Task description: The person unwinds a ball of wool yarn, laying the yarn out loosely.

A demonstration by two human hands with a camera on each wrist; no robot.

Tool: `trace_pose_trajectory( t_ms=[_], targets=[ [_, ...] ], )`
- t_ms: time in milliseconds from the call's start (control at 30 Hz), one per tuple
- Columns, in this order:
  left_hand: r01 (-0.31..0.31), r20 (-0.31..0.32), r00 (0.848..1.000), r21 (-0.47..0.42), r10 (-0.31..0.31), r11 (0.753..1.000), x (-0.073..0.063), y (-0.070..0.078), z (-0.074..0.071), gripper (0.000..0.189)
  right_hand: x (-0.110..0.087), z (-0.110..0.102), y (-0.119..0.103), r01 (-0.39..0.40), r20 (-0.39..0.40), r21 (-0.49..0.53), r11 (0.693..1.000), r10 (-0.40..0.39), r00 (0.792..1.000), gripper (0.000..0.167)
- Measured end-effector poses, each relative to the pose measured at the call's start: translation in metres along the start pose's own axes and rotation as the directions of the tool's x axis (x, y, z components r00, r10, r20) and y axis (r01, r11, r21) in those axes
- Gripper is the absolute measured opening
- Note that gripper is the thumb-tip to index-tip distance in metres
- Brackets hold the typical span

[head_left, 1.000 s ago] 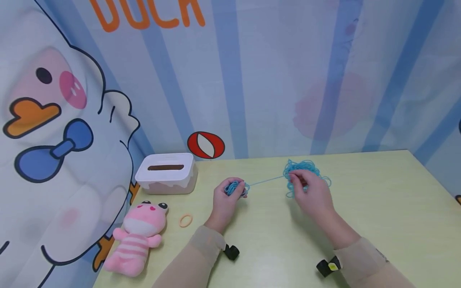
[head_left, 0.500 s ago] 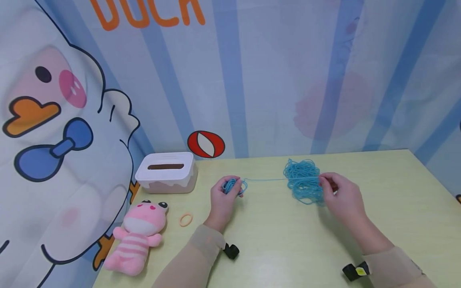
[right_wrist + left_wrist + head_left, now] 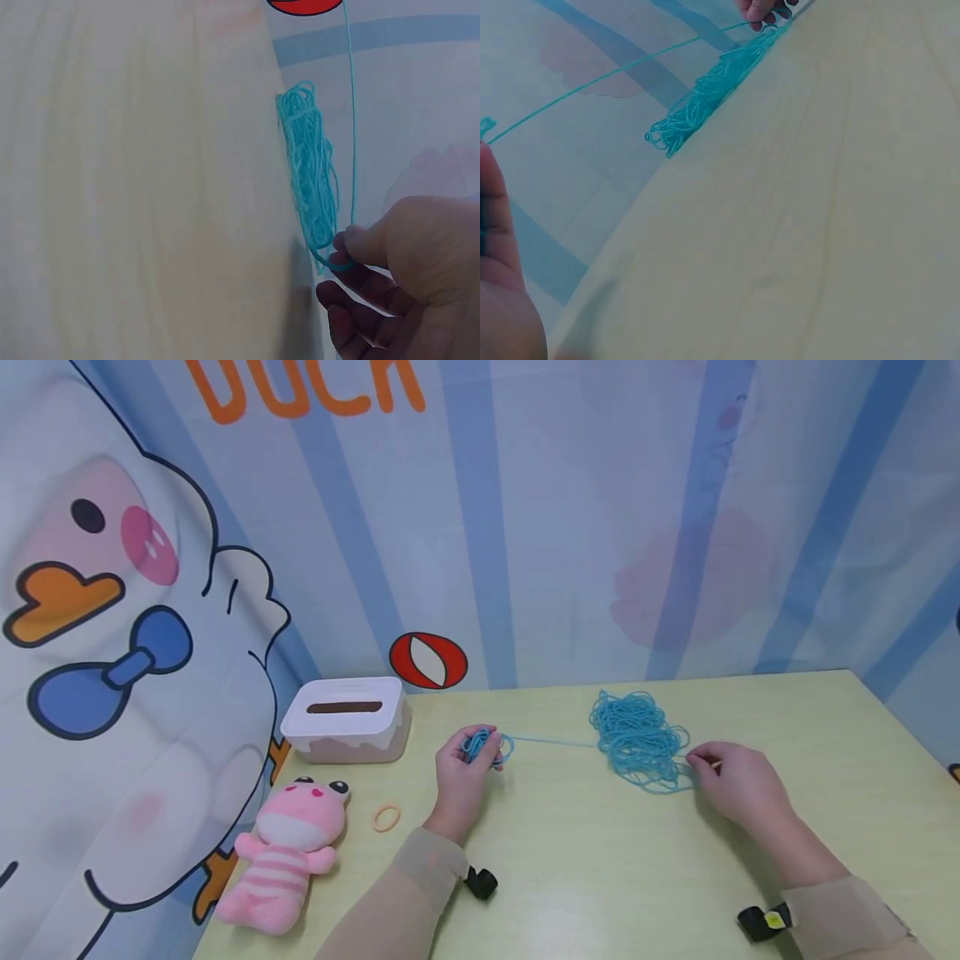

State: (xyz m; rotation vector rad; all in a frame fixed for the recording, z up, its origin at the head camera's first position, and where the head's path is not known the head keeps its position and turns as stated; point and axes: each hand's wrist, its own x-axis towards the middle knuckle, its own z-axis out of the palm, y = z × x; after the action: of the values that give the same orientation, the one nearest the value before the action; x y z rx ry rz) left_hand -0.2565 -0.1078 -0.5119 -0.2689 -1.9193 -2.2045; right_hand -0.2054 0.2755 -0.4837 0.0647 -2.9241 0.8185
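Note:
A loose pile of blue yarn (image 3: 639, 739) lies on the table right of centre. My left hand (image 3: 461, 781) holds a small wound bundle of the same yarn (image 3: 476, 745) in its curled fingers, thumb over it. One strand (image 3: 615, 73) runs from that bundle across to my right hand (image 3: 744, 785), which is at the pile's right side. In the right wrist view the thumb and forefinger pinch the strand, and a loop hangs from them toward the pile (image 3: 306, 165). Part of the wound bundle is hidden by the left fingers.
A white and brown tissue box (image 3: 345, 720) stands at the table's back left. A pink striped plush toy (image 3: 281, 860) lies in front of it, with a small orange ring (image 3: 386, 817) beside it. A printed curtain (image 3: 555, 527) hangs behind the table (image 3: 585, 877).
My right hand has moved right from over the pile to its right side, drawing the strand along. My left hand has shifted only slightly left with the bundle.

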Motion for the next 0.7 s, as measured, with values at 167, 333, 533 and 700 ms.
trace_pose_trajectory(
  t_ms=[167,333,533,700],
  targets=[
    [0.038,0.049,0.998,0.009,-0.038,0.999,-0.001,0.000,0.000,0.031,0.004,0.005,0.001,-0.029,0.051,-0.018,0.999,0.030,0.998,0.028],
    [0.056,0.085,0.995,0.015,-0.057,0.998,-0.001,0.001,0.000,0.037,0.007,0.009,-0.004,-0.029,0.040,-0.018,0.999,0.029,0.999,0.025],
    [0.074,0.101,0.992,0.045,-0.079,0.996,-0.002,0.002,0.001,0.038,0.004,0.013,-0.035,0.054,-0.126,0.047,0.997,-0.048,0.991,0.026],
    [0.081,0.108,0.990,0.087,-0.090,0.993,-0.002,0.000,-0.001,0.040,0.004,0.034,-0.083,0.298,-0.206,0.095,0.950,-0.274,0.939,0.021]
  ],
)
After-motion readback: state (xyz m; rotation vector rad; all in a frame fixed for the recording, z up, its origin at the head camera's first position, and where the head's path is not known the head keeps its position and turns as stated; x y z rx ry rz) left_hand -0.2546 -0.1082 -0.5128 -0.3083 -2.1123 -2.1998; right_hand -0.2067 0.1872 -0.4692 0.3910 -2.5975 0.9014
